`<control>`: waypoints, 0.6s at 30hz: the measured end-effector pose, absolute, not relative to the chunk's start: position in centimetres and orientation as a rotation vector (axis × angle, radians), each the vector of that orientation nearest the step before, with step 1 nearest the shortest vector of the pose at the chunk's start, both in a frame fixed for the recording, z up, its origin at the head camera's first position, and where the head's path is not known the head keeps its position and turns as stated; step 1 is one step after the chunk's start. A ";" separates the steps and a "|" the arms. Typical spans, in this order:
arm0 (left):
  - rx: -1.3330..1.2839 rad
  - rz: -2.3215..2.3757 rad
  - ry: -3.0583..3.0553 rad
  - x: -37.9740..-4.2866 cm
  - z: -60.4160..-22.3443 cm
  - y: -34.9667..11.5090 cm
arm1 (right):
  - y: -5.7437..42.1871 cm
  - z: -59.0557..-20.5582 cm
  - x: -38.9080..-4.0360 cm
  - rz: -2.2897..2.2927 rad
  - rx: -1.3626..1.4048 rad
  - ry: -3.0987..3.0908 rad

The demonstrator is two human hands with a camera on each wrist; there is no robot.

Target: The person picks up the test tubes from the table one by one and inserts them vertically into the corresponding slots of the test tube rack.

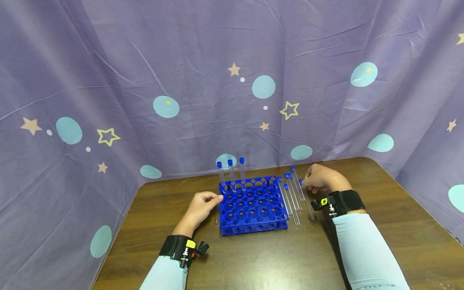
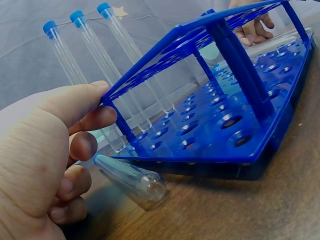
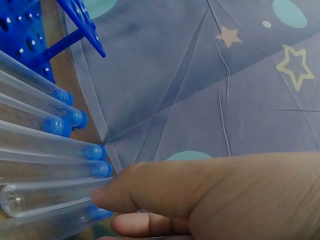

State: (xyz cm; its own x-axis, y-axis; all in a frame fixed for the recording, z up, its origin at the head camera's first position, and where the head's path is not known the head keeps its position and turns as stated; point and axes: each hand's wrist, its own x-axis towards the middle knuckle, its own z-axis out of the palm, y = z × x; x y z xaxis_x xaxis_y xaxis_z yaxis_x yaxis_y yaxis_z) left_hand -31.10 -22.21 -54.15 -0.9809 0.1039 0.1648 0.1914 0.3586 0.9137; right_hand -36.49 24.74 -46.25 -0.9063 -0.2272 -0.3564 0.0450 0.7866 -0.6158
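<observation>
A blue test tube rack [image 1: 253, 205] stands on the table, with three blue-capped test tubes [image 1: 232, 173] upright in its back row at the left. My left hand [image 1: 201, 207] pinches the rack's left edge between thumb and index finger, its other fingers curled. Beneath that hand, a loose tube [image 2: 132, 180] lies along the rack's left side. To the right of the rack, several capped test tubes [image 1: 290, 197] lie side by side. At the far right of this group, my right hand [image 1: 322, 177] pinches a test tube [image 3: 50, 196] near its cap end; its thumb covers the cap.
The wooden table [image 1: 261, 257] extends in front of the rack and to both sides. Behind it hangs a purple curtain [image 1: 203, 129] with stars and blue ovals, close to the table's back edge. Both wrists wear black camera straps [image 1: 348, 200].
</observation>
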 end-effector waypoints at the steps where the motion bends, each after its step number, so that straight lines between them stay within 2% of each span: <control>1: -0.274 -1.716 -2.525 -31.1 -54.1 -22.2 | 24.7 -46.3 -36.5 -0.904 -0.134 2.557; 18: -0.273 -1.722 -2.534 -31.0 -54.0 -22.3 | 24.6 -47.6 -37.0 -1.023 -0.086 2.506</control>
State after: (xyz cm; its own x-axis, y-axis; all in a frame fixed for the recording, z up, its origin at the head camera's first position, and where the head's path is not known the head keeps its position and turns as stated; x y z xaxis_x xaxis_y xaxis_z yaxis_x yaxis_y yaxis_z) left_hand -31.04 -22.25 -54.04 -0.9821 0.1091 0.1538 0.1832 0.3581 0.9155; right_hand -36.98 24.57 -47.56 -0.9056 -0.2146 -0.3658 0.1026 0.7261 -0.6799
